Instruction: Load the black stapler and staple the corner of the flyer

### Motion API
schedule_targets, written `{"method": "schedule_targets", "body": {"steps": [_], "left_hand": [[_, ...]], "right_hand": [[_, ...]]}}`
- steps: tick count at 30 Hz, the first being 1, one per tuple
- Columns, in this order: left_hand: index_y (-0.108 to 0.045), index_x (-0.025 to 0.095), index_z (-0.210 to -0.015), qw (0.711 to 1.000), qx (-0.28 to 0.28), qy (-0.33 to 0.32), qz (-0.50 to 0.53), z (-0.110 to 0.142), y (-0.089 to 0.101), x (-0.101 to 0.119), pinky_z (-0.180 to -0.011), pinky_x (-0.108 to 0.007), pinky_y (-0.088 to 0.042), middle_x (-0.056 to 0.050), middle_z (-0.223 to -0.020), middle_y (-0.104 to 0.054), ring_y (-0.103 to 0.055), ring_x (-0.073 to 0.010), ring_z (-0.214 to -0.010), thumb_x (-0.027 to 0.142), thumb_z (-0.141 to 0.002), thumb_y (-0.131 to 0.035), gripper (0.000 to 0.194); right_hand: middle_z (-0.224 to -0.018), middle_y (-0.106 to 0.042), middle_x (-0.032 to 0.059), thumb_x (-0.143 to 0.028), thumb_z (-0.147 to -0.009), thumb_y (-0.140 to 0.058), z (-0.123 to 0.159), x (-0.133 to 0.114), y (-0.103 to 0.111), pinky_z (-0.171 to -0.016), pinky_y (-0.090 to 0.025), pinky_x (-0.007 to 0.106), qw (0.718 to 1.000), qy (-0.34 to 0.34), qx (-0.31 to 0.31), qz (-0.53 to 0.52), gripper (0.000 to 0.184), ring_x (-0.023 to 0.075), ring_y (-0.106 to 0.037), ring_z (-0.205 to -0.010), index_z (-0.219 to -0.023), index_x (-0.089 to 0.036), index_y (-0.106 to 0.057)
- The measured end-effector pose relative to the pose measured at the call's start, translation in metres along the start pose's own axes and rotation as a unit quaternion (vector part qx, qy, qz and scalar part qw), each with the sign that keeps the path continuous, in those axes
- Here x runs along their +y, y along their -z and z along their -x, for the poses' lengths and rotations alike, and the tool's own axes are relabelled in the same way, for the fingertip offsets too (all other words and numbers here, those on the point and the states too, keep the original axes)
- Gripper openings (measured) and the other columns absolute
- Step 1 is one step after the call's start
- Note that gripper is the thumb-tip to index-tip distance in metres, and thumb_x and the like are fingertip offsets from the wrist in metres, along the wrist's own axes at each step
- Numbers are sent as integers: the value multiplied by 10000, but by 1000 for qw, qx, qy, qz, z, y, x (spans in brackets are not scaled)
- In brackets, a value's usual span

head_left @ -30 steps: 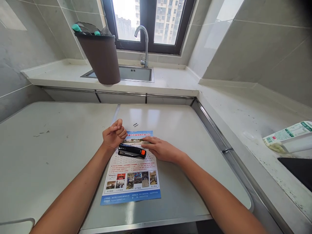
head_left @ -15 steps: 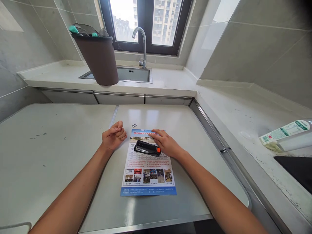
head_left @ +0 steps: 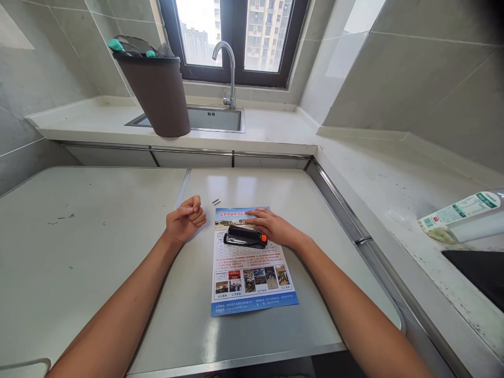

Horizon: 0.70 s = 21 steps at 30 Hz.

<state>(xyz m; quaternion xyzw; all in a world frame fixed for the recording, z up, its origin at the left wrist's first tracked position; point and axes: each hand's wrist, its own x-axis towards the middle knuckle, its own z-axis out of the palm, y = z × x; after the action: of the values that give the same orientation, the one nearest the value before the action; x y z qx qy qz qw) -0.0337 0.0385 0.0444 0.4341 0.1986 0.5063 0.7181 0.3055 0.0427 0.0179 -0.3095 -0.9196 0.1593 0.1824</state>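
My left hand (head_left: 186,219) rests on the table in a closed fist, just left of the leaflet; nothing shows between its fingers. Fingers stretched out, my right hand (head_left: 275,229) lies flat on the upper right part of a printed leaflet (head_left: 252,263) with a blue lower edge. On that sheet, a black stapler (head_left: 244,237) with an orange end sits just below my right fingers. Small silver strips that look like staples (head_left: 216,201) lie beyond the leaflet's top left corner.
A brown bin (head_left: 157,94) with a dark bag stands at the edge of the sink (head_left: 212,119), beside the tap (head_left: 231,73). On the right counter (head_left: 370,168) lies a clear bottle (head_left: 464,216) near a black flat object (head_left: 478,275). The white table (head_left: 98,236) has a seam.
The leaflet has turned slightly and shifted right under my right hand, carrying the stapler with it. My left hand stays almost where it was.
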Motion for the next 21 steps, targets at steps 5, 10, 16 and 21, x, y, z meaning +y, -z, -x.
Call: {"method": "schedule_targets", "body": {"steps": [5, 10, 16, 21], "left_hand": [[-563, 193, -729, 1000, 2, 0, -28, -1, -5, -4, -446, -206, -282, 93, -524, -169, -180, -73, -437, 288, -781, -721, 192], [-650, 171, -850, 990, 44, -23, -134, -5, -16, -15, -473, -195, -208, 80, -559, -269, -228, -67, -481, 289, -870, -714, 135], [-659, 181, -903, 975, 48, 0, -218, -5, -15, -22, -473, -218, -187, 76, -553, -342, -253, -69, -472, 348, -900, -711, 175], [-678, 176, -922, 948, 35, -23, -315, -7, -19, -24, -558, -240, -336, 46, -597, -457, -418, -103, -548, 373, -916, -690, 198]], "right_hand": [[-1500, -580, 85, -278, -1085, -449, 2, -1, 7, -1158, -424, 543, 1000, 2, 8, 15, 365, 284, -532, -1353, -1404, -283, -626], [-1160, -704, 112, -404, -1101, -400, 3, -13, 19, -987, -502, 465, 988, -43, 129, -75, 352, 267, -602, -1096, -1258, -229, -662], [-1164, -677, 124, -578, -980, -600, 3, -30, 12, -938, -501, 424, 984, 71, 30, -160, 499, 270, -616, -1055, -1305, -199, -580], [-1065, -708, 108, -351, -946, -667, -1, -34, -4, -876, -507, 415, 992, 43, 47, -106, 304, 267, -642, -974, -1202, -197, -613]]}}
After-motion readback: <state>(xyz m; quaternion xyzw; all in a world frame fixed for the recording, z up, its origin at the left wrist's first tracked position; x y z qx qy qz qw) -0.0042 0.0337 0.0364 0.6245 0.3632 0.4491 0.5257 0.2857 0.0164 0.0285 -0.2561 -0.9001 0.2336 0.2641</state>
